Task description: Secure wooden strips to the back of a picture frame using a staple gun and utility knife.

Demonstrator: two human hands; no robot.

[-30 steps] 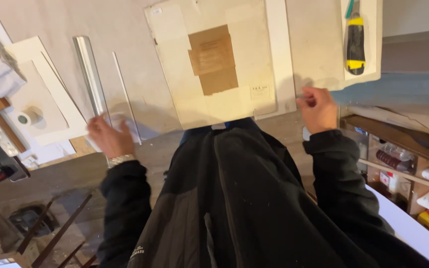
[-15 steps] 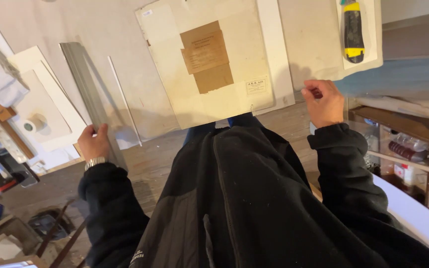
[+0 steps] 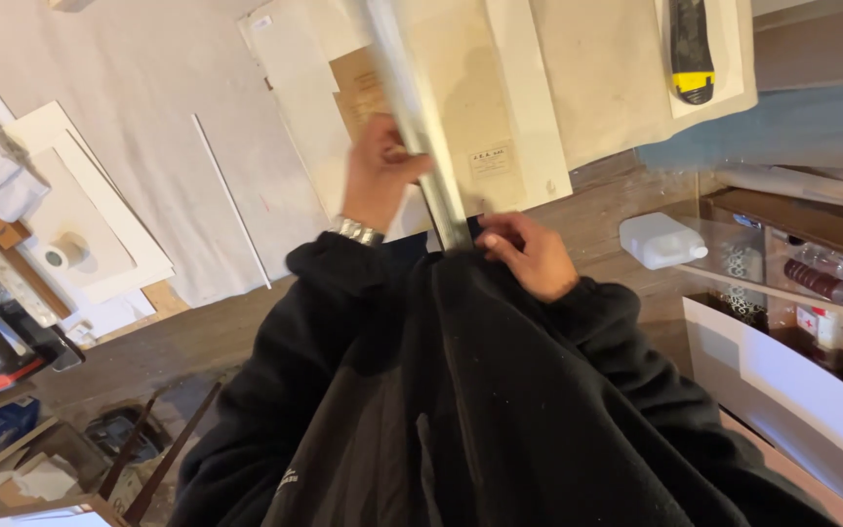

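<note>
Long metal straightedge [image 3: 412, 107] laid lengthwise over the cream backing board [image 3: 500, 88] on the table [image 3: 129, 107]. Probably stiff, light, slick; best gripped along its edges. Left hand [image 3: 380, 176] curled around mid-length; right hand [image 3: 531, 256] pinching the near end.

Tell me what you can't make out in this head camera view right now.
- Metal ruler: motion-blurred, markings unreadable; its far end is cut off by the top edge.
- Left hand: fingers wrap behind the ruler, so its grip is hidden.
- Right hand: fingertips merge with the black jacket.
- Utility knife: its top is cut off by the frame edge.
</note>
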